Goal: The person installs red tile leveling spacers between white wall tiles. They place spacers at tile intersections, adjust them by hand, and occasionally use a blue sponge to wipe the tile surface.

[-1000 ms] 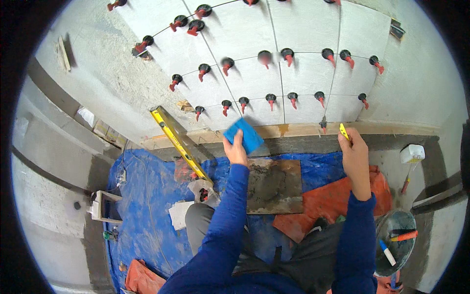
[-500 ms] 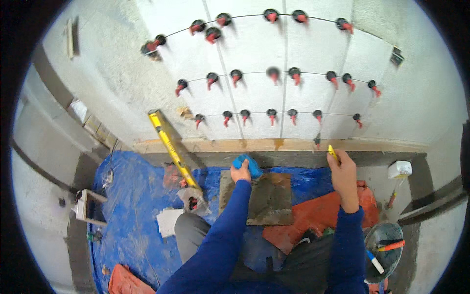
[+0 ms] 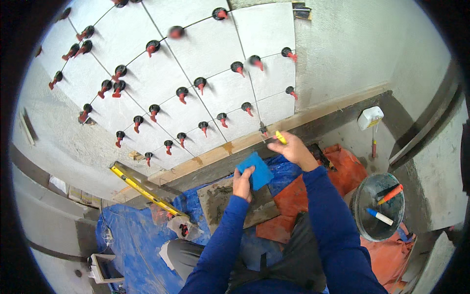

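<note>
My left hand (image 3: 242, 183) holds a blue square sponge pad (image 3: 256, 170) by its lower corner, above a grey mortar-smeared board (image 3: 221, 201). My right hand (image 3: 295, 148) grips a small yellow-handled tool (image 3: 280, 137), its tip close to the bottom edge of the tiled wall (image 3: 196, 63). The white tiles carry several black and red levelling clips (image 3: 183, 92) along their joints. A wooden batten (image 3: 215, 154) runs under the lowest tile row.
A yellow spirit level (image 3: 145, 190) leans at the wall base on the left. Blue tarp (image 3: 132, 240) and orange sheet (image 3: 293, 196) cover the floor. A grey bucket (image 3: 379, 206) with tools stands at the right. A white box (image 3: 369, 117) sits on the ledge.
The view has tilted, so the wall now slants. My left hand has lifted the blue pad slightly off the board. My right hand stays at the batten with the yellow tool.
</note>
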